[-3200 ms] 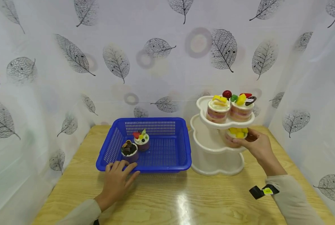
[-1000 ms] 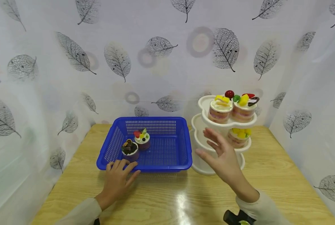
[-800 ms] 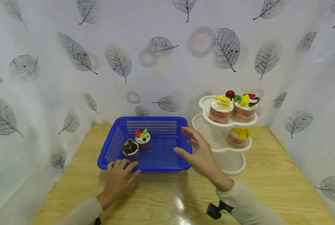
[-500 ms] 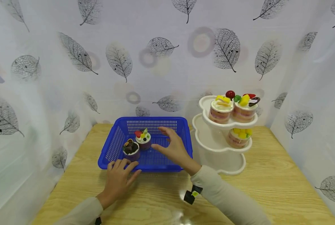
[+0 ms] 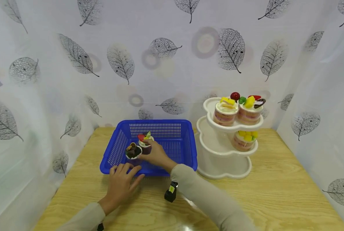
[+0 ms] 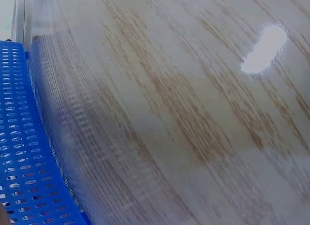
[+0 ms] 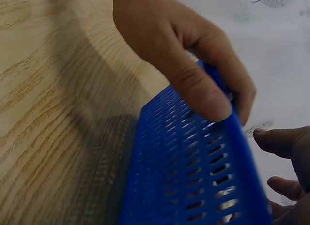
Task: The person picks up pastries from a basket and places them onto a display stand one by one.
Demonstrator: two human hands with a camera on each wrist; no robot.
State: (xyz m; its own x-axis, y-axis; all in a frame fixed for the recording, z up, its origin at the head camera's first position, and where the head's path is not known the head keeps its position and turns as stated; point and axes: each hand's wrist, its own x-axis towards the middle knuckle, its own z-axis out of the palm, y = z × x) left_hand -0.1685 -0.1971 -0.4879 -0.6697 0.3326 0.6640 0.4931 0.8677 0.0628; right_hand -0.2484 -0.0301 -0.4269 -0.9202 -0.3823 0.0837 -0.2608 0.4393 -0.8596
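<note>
My left hand [image 5: 120, 184] holds the front rim of the blue plastic basket [image 5: 172, 173]. In the right wrist view, the left thumb [image 7: 198, 89] lies on the outer wall, with fingers over the rim. Inside the basket stand two dessert cups: one with a dark chocolate topping [image 5: 133, 152], one with cream, strawberry and fruit [image 5: 144, 138]. My right hand [image 5: 157, 156] is over the basket, thumb near the chocolate cup and fingers in front of the fruit cup, partly hiding both. Its fingers [image 7: 281, 140] look spread in the right wrist view; contact with a cup cannot be made out.
Right of the basket stands a white three-tier stand [image 5: 215, 141]. Its top tier bears two fruit-topped cups [image 5: 225, 113]; a cup with yellow cubes [image 5: 243, 141] sits on the middle tier. Everything stands on a wood-grain table [image 5: 278, 179] before a leaf-print curtain [image 5: 172, 80].
My right hand has let go of the yellow-topped cup on the middle tier and moved left, over the basket to the two cups. My left hand has stayed on the basket rim.
</note>
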